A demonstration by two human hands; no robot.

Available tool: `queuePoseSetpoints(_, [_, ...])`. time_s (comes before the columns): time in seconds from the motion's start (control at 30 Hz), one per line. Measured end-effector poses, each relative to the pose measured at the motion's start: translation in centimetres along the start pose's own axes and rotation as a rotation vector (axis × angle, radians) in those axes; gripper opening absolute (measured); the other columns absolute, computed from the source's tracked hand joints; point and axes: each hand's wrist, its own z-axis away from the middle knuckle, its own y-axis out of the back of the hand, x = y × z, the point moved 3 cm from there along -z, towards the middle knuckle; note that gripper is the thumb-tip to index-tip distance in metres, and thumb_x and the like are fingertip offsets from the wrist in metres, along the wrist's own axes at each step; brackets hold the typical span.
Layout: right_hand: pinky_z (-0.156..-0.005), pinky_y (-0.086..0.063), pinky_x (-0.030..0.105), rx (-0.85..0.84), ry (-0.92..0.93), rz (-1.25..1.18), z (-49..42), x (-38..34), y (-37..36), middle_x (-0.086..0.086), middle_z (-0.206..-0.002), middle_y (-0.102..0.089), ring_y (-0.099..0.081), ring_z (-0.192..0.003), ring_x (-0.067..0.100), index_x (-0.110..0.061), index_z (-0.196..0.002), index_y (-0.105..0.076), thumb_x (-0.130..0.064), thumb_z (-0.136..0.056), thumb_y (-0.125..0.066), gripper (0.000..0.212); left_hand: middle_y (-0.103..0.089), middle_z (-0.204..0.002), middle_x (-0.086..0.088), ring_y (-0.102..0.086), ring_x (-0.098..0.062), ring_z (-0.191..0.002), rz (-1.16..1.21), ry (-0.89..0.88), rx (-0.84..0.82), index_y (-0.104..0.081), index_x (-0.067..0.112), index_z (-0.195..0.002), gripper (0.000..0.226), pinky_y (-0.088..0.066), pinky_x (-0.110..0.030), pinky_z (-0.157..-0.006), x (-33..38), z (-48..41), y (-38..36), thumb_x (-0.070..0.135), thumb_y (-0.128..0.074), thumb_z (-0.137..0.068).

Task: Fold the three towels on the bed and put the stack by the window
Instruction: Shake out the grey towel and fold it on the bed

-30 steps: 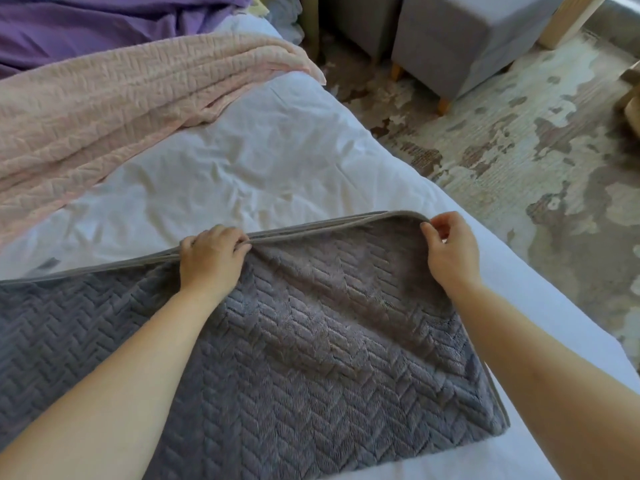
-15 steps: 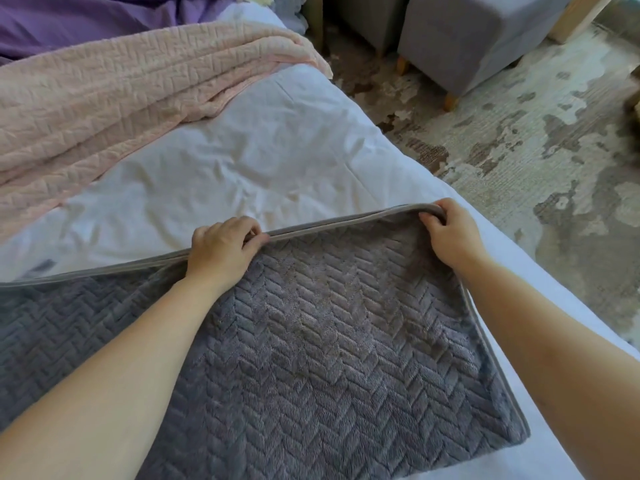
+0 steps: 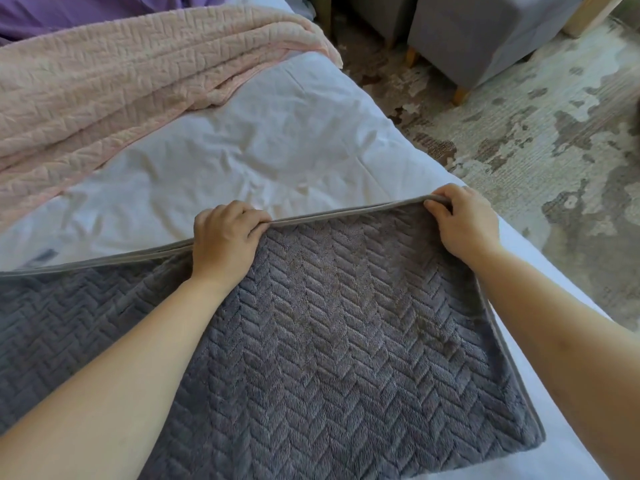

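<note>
View from a head-worn camera, looking down along 2 bare forearms to a bed (image 3: 263, 143) covered with a creased white sheet.

A grey towel (image 3: 346, 341) with a raised herringbone weave lies spread flat on the bed, beneath and on the near side of both hands. It looks doubled over, with 2 smooth hem bands running together along its far edge.

The left hand (image 3: 225, 240) rests on that far edge, knuckles up. Its fingers (image 3: 242, 216) are curled over the hem and grip it, the thumb tucked along the band.

The right hand (image 3: 464, 223) holds the towel's far right corner. Its fingers (image 3: 440, 202) are bent closely around the hem, pinching it with the thumb on top. The hem runs straight and taut from one set of fingers to the other, then carries on left of the left fingers to the frame edge.

Beyond the fingers is bare sheet. Further beyond and to their left, a pink towel (image 3: 121, 91) of the same weave lies loose and rumpled on the bed, well apart from the grey one. Behind it, at the top left, is a strip of purple fabric (image 3: 86, 12); whether it is a towel cannot be told.

Right of the right fingers the bed ends and a mottled beige rug (image 3: 519, 150) covers the floor. Far beyond them stands a grey ottoman (image 3: 485, 36) on wooden feet.
</note>
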Motion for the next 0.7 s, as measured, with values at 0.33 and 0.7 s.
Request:
queuePoseSetpoints(0.33, [-0.118,0.003,0.033,-0.197,0.355,0.180,11.4,-5.1,-7.2,-0.012,-0.159,-0.006,0.005,-0.147,0.010,-0.033,-0.150,-0.013,-0.056,-0.097,-0.017,0.058,-0.007,-0.159,0.013,0.000,-0.008,-0.146,-0.173,-0.035,-0.362,-0.006,0.040,-0.149,0.057,0.011,-0.043,-0.115,3.7,7.0,-6.5,0.057,-0.006,-0.094])
queuePoseSetpoints(0.7, [-0.119,0.004,0.039,-0.119,0.100,0.301,16.2,3.1,-1.8,-0.010,-0.159,0.000,0.009,-0.147,0.014,-0.028,-0.152,-0.005,-0.054,-0.098,-0.011,0.060,-0.002,-0.161,0.004,0.003,-0.021,-0.148,-0.061,-0.107,-0.349,-0.010,0.034,-0.151,0.060,0.007,-0.047,-0.117,10.0,11.0,-4.8,0.056,-0.015,-0.096])
